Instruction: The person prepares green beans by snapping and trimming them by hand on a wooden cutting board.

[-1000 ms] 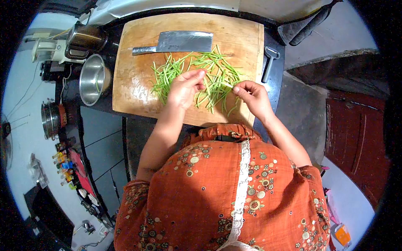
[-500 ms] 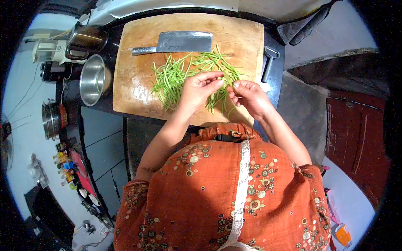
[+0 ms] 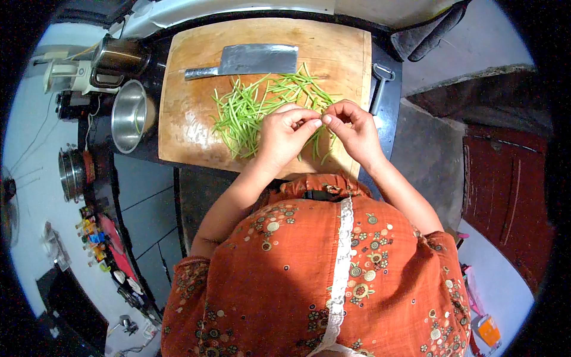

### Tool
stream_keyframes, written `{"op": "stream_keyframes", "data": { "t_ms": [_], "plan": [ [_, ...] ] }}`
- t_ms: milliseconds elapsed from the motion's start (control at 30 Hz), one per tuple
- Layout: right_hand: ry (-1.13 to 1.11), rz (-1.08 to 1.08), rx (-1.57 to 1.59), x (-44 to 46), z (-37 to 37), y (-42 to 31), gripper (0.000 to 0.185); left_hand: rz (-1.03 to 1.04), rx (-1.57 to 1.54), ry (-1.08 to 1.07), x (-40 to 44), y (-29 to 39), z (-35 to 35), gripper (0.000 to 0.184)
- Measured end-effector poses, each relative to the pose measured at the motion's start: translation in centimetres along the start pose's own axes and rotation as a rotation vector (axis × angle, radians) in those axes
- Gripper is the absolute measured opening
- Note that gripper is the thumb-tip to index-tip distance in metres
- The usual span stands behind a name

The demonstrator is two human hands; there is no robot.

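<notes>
My left hand [image 3: 288, 132] and my right hand [image 3: 355, 130] meet tip to tip above the cutting board [image 3: 184, 128], each in a thumb-and-finger pinch. A thin green stem appears to be pinched between them, mostly hidden by the fingertips. Under and beside the hands lies a loose heap of cut green stems [image 3: 238, 116], partly covered by my left hand. Beyond the heap, a cleaver [image 3: 259, 59] lies flat with its handle toward the left.
A steel bowl [image 3: 129, 116] stands left of the board, with a green piece inside. Behind it is a lidded pot [image 3: 122, 62]. A peeler [image 3: 380, 89] lies on the dark counter to the right. Cabinet doors [image 3: 146, 196] are below the counter at left.
My right hand has turned and its fingers have curled in, bringing its fingertips against those of my left hand. The heap and cleaver stay in place; the view has shifted slightly.
</notes>
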State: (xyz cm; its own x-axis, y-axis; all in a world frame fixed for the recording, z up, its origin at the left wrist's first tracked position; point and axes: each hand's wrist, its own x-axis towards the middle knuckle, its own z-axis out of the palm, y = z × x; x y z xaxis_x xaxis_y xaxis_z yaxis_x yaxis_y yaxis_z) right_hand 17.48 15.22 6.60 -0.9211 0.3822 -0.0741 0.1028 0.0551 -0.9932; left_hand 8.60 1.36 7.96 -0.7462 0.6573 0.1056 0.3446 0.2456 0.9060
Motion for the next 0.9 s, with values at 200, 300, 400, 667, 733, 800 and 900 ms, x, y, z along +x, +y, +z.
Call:
{"op": "stream_keyframes", "data": {
  "t_ms": [200, 300, 400, 667, 733, 800, 900],
  "plan": [
    [0.021, 0.032, -0.061, -0.5, -0.3, 1.9, 0.012, -0.101, -0.223, 0.067, 0.3, -1.5, 0.0, 0.013],
    [0.079, 0.055, -0.05, -0.7, -2.1, 3.0, 0.012, -0.27, -0.38, 0.088, 0.7, -2.1, -1.1, 0.015],
    [0.197, 0.065, -0.099, -0.9, -5.4, 4.3, 0.012, -0.343, -0.343, 0.132, 1.5, -3.6, -3.1, 0.016],
    [0.439, 0.232, -0.804, -1.7, -14.4, 8.4, 0.025, -0.291, 0.307, -0.073, 3.4, -8.8, -5.7, 0.024],
    [0.448, 0.354, -0.918, -1.5, -15.5, 9.5, 0.023, -0.253, 0.436, -0.108, 3.4, -9.4, -5.4, 0.024],
    [0.341, 0.492, -1.12, -1.0, -17.0, 10.8, 0.024, -0.218, 0.512, -0.088, 3.4, -10.4, -4.8, 0.024],
    [0.375, 0.429, -1.171, -1.4, -18.0, 13.3, 0.032, -0.069, 0.534, 0.016, 3.8, -10.5, -4.2, 0.024]
  ]
}}
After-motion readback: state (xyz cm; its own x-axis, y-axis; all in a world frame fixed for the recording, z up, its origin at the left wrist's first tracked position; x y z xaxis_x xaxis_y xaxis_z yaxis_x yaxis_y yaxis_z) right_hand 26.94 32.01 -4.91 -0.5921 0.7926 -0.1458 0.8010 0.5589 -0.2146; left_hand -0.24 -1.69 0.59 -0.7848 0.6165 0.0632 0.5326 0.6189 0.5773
